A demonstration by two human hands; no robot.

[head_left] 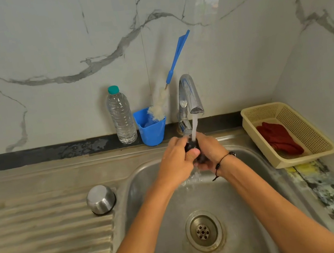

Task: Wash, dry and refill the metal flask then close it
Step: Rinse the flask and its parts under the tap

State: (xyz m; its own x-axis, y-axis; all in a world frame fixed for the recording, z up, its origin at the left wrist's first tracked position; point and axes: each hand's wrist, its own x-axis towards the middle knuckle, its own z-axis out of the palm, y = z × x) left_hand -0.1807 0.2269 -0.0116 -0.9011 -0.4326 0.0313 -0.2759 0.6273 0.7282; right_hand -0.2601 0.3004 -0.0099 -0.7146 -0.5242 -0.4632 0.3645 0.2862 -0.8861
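**Rinsing a small dark flask part under the running tap**

Both hands meet under the tap [189, 96] at the back edge of the sink [155, 226], where the water stream [194, 129] falls onto what they hold. The left hand [177, 162] and the right hand [209, 152] are curled together round a small dark object [193, 146], most likely the flask's stopper or cap; too little of it shows to be sure. It sits between the two palms, with the left thumb pressed across its front and the right fingers wrapped under and behind it, so only its dark top and lower edge peek out. Holding it directly in the stream, over the basin, seems meant to let the runoff go straight down to the drain [202, 231].

A steel cup-shaped piece [101, 199], probably the flask's outer lid, stands mouth-down on the ribbed drainboard [36, 234] just left of the basin, likely set there to drip dry. The flask body itself is not in view.

Along the back edge of the counter stand a plastic water bottle [121, 116] and, just beside it, a blue cup [151, 128] holding a bottle brush [172, 68], near at hand for scrubbing. At the right edge, a cream basket [318, 146] holds a red cloth [278, 138], probably for drying.

The task appears to be in its washing stage.
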